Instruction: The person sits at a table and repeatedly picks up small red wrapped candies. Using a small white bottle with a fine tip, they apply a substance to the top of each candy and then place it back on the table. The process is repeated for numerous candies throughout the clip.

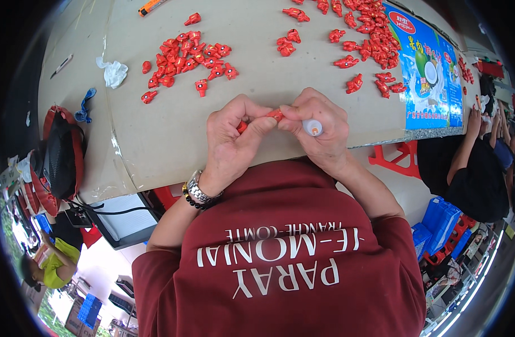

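My left hand (pixel 235 132) and my right hand (pixel 320 121) meet at the near edge of the table. Between their fingertips they pinch a small red plastic figure piece (pixel 276 114). Another bit of red (pixel 242 127) shows inside the curl of my left hand. Tucked in my right hand is a white, bottle-like thing (pixel 312 128) with a small orange centre, seen end-on; its body is mostly hidden. Beyond my left hand lies a loose pile of the same red pieces (pixel 184 59). A larger heap of red pieces (pixel 375 33) spreads at the far right.
A blue printed carton sheet (pixel 431 73) covers the table's right side. Crumpled white tissue (pixel 114 73), a pen (pixel 61 65), a blue strip (pixel 85 105) and an orange marker (pixel 151 7) lie leftward. A dark bag (pixel 64 151) sits at the left edge. Other people work at both sides.
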Demonstrator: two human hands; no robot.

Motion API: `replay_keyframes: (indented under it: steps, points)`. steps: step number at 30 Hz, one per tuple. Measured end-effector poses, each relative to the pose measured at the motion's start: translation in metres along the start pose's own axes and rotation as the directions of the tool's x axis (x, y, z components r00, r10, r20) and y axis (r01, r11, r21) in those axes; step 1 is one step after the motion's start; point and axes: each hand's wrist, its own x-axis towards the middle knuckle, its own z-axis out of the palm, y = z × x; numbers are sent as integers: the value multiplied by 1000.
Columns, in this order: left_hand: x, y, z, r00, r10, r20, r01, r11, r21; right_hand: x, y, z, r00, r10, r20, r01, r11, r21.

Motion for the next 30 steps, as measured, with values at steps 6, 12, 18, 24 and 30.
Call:
replay_keyframes:
  steps: [6,12,18,24,30]
  points:
    - [1,1,0,1000,-5,1,5,999,39,-1,3,0,1000,3,-13,-3,1000,17]
    - [4,2,2,1000,4,-2,-4,1000,3,1,4,0,1000,8,-17,-8,1000,28]
    - [6,9,2,993,-119,14,120,978,-171,12,-5,-10,996,84,43,-84,996,11]
    - [5,18,2,974,-221,49,226,936,-270,20,-16,-16,992,85,94,-82,996,-32]
    - [3,24,4,991,-130,-1,127,969,-210,15,-24,-19,922,366,128,-374,926,43]
